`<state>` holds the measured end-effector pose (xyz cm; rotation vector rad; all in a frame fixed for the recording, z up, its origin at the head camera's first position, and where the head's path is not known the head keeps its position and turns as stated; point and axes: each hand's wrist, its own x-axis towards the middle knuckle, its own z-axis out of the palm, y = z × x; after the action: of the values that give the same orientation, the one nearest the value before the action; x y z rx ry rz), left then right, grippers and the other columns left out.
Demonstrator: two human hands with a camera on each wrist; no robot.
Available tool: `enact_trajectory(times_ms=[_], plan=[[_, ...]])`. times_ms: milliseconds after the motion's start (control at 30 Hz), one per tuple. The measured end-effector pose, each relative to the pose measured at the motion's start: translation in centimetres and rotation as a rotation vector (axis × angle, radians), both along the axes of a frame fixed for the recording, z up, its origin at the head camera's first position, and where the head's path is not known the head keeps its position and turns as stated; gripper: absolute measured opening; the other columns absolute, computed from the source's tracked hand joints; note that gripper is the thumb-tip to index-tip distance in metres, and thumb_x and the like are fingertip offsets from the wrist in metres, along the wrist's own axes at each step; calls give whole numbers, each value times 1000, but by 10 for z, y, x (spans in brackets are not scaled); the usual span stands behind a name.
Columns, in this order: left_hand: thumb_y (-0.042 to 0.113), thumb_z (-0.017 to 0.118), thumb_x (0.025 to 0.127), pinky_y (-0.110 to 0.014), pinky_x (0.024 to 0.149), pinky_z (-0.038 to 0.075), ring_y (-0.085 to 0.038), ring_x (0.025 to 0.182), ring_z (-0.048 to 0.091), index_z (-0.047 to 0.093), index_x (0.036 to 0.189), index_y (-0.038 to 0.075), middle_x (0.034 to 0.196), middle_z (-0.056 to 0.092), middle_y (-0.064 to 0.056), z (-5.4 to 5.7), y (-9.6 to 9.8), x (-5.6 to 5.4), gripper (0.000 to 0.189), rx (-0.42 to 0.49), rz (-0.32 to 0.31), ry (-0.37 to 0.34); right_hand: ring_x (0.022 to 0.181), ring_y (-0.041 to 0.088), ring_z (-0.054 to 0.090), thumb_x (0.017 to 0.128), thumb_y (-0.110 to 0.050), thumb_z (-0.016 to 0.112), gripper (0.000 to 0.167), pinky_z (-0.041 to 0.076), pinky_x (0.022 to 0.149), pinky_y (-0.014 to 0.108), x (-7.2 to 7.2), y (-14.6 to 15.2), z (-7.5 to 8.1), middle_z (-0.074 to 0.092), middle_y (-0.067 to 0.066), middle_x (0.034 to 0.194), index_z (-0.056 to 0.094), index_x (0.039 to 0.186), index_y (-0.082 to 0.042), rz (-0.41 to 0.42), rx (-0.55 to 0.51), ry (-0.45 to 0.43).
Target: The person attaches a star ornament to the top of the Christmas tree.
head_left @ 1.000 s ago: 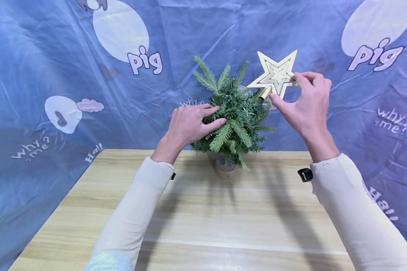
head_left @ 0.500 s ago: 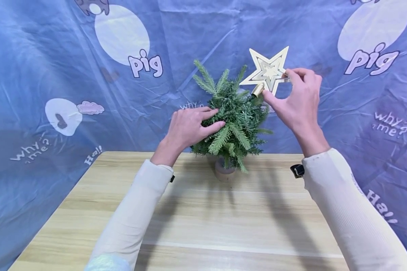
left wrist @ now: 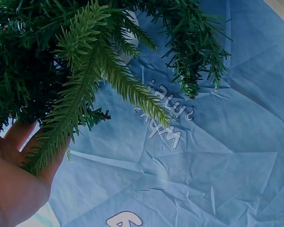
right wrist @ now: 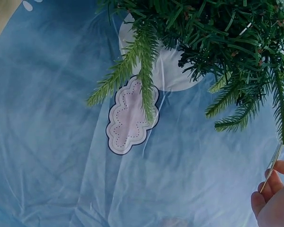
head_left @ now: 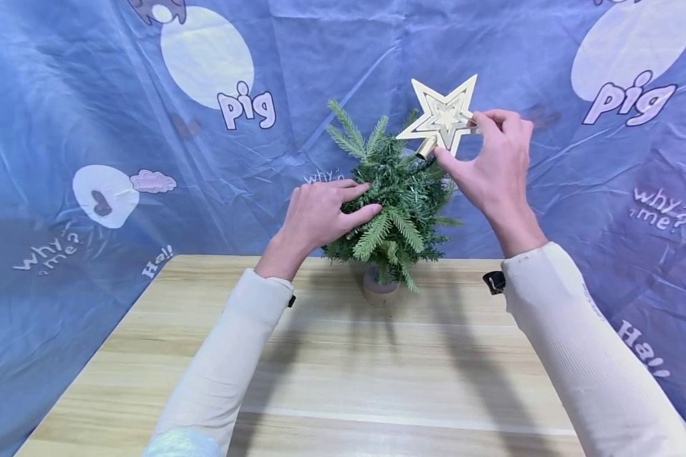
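A small artificial Christmas tree (head_left: 408,197) stands upright in a round pot (head_left: 380,291) near the table's far edge. My left hand (head_left: 319,212) holds its upper left side, thumb in front and fingertips sunk in the foliage. In the left wrist view, a light green branch (left wrist: 80,90) lies across that hand (left wrist: 16,187). My right hand (head_left: 500,168) pinches a gold star tree topper (head_left: 447,119) at its right side, beside the tree's top. The topper's socket (head_left: 427,147) points down and left, close to the upper right branches. The right wrist view shows the star (right wrist: 271,170) edge-on.
A light wooden table (head_left: 343,374) carries the tree. Behind and around it hangs a blue printed cloth (head_left: 297,76) with words and cloud shapes. Green branch tips (right wrist: 120,75) stick out from the tree's side.
My right hand has moved left with the star topper, bringing it nearer the tree's top. My left hand stays at the same place on the tree.
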<state>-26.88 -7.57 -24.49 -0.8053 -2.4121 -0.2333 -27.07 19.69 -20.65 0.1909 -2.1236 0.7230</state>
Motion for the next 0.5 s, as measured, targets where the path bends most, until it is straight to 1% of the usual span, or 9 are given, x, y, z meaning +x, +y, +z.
enact_trajectory(times_ms=[200,500], plan=[[65,54,96,-29,42,36,-14,45,45,66,135,32,136,65,1,-1,2,1,53,-6,5,-30,128,31,39,82,-38,81,66,33,105,43,-3,-2,2,54,17,135,63,133,0,-8,3,15],[65,55,96,-29,42,37,-13,47,49,66,135,32,135,65,0,-2,1,1,53,-9,14,-4,131,27,36,83,-41,81,64,33,106,41,-8,-11,6,53,14,136,65,131,-2,0,-2,-22]])
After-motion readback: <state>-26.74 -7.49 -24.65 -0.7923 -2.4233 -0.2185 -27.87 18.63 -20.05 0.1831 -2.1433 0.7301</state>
